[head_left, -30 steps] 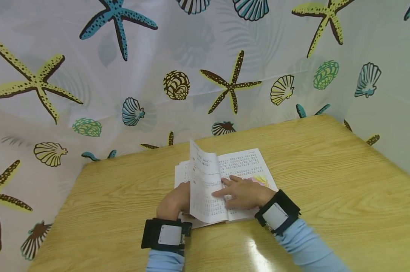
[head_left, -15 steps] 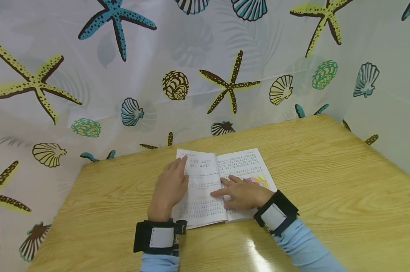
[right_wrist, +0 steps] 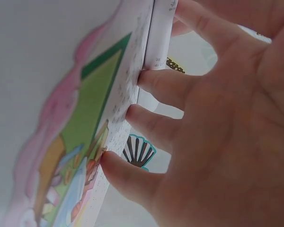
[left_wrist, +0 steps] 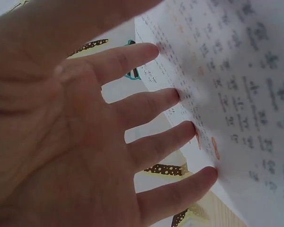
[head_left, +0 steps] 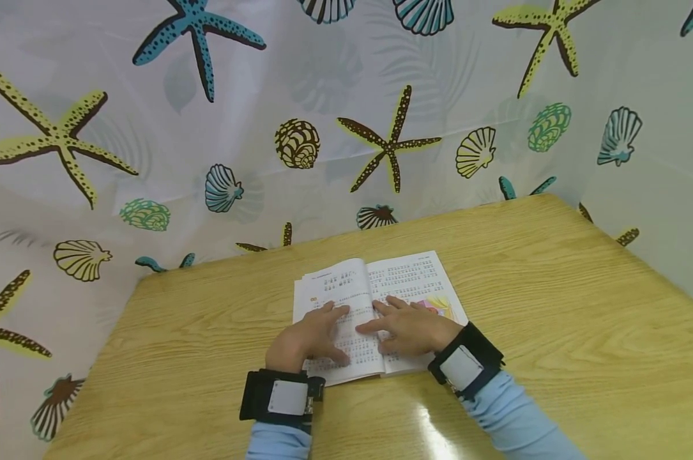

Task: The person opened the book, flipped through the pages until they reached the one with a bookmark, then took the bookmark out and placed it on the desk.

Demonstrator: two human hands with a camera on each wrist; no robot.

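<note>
An open book (head_left: 403, 271) lies on the wooden table, its pages covered in small print. My left hand (head_left: 313, 335) rests on the left page with fingers spread; in the left wrist view the fingertips (left_wrist: 209, 174) touch the printed paper. Across the lower right page and the fold lies my right hand (head_left: 412, 326), fingers apart. The right wrist view shows its fingertips (right_wrist: 109, 161) against the page, beside a colourful picture (right_wrist: 80, 165). That picture is partly covered by the right hand in the head view.
The wooden table (head_left: 553, 306) extends around the book on all sides. Behind it hangs a pale cloth (head_left: 254, 83) printed with starfish and shells. Each wrist wears a black band, the left band (head_left: 281, 397) and the right band (head_left: 467, 361), below which are light blue sleeves.
A raised page has come down flat on the left side. My left hand went from behind that page to its upper left, then down to its lower middle. My right hand stayed put.
</note>
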